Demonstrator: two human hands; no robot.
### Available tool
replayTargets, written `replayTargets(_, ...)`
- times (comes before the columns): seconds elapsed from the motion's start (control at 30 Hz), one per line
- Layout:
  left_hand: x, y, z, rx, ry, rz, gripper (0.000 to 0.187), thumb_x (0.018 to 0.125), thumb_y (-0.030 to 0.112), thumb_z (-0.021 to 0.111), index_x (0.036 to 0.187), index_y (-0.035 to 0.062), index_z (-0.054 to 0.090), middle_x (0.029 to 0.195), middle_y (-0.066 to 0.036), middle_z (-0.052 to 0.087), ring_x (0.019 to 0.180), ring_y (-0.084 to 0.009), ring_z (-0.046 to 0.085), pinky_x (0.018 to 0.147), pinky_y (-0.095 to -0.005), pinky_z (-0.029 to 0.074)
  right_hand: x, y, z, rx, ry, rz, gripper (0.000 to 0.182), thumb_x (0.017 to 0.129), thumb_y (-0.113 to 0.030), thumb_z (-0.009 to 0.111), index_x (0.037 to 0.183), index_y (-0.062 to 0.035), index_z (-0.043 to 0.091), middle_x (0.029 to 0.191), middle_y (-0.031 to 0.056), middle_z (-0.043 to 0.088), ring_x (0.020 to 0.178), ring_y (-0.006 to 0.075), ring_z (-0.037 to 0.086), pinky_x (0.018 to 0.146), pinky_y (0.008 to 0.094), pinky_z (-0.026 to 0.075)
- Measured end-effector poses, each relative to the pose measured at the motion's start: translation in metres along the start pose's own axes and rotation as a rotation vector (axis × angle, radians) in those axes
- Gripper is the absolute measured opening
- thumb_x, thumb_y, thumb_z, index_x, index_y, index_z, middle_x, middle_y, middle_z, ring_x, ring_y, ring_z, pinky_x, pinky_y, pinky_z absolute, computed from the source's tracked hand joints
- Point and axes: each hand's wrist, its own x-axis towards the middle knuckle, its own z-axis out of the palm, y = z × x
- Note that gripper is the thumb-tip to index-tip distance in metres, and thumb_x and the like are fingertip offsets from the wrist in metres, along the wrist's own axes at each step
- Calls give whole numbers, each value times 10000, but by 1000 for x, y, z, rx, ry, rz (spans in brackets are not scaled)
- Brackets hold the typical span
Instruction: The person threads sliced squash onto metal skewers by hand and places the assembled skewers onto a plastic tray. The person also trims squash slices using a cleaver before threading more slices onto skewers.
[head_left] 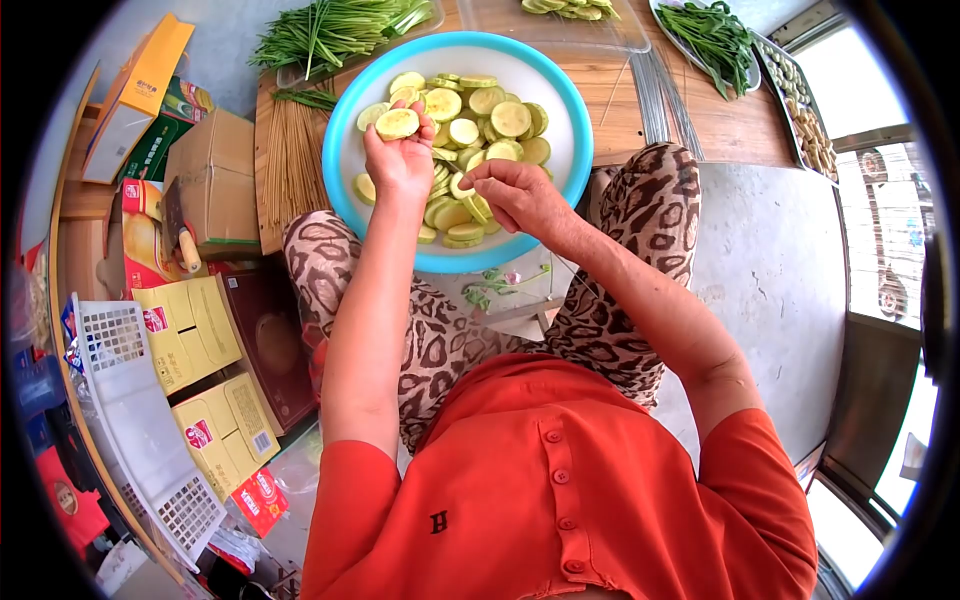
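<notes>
A blue-rimmed white basin holds many round, pale green vegetable slices. Over its left part, my left hand is closed on a slice, holding it near the fingertips. My right hand is over the lower right part of the basin, its fingers bent and pressed together close to the slices. Whatever those fingers may hold is too small to make out. Left of the basin, a bunch of thin wooden sticks lies on the wooden table, and metal skewers lie to its right.
Green stalks lie at the back left. A plate of leafy greens and a tray of small pieces stand at the back right. Cardboard boxes, a knife and a white plastic basket are on the left.
</notes>
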Motion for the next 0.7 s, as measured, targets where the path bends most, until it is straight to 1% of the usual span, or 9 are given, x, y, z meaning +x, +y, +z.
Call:
replayTargets(0.4,-2,-2,2,57,20,16,510,956,373,246,1134,-17,522,968,-176,611,772,-250,549,716,-346,473,2,3,0,-5,2,-9,193,916,-121,487,979,4,620,527,-22,451,432,62,405,424,237,320)
replayTargets(0.7,-5,-4,6,110,46,11,491,940,351,274,1107,-9,564,955,-153,619,746,-233,552,699,-329,464,4,4,1,-29,22,-19,195,926,-141,489,975,0,615,526,-18,454,434,61,408,426,243,325)
